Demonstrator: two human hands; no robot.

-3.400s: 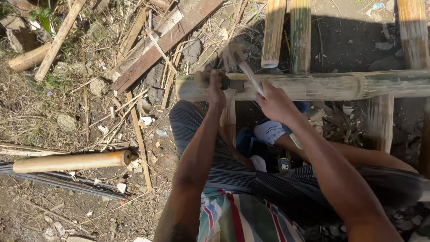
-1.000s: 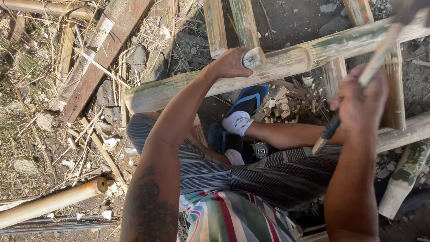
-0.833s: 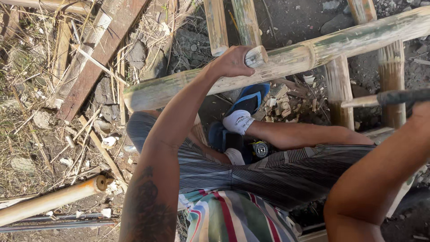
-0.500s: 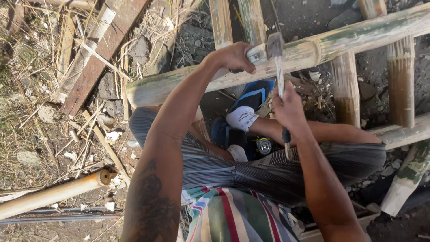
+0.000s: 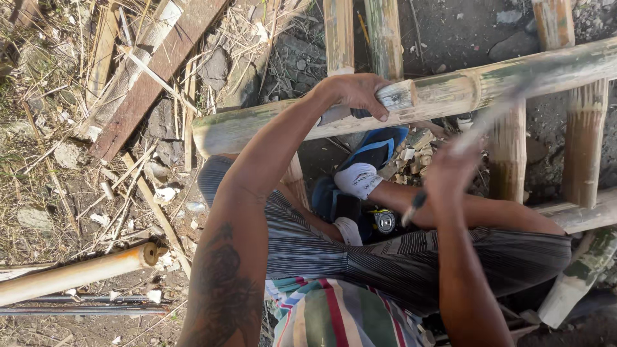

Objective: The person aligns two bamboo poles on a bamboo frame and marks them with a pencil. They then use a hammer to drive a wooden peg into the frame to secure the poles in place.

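Steadying a horizontal bamboo pole (image 5: 450, 90) with left hand (image 5: 353, 93) clamped around it, right hand (image 5: 450, 173) clenched on a blurred, probably bladed tool (image 5: 488, 115) mid-swing, chopping step underway, next stroke needing aim clear of fingers.

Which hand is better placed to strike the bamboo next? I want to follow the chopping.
Right, most likely. The right hand grips the handle of a motion-blurred tool raised beside the horizontal bamboo pole. The left hand is wrapped over that pole, steadying it, with no tool.
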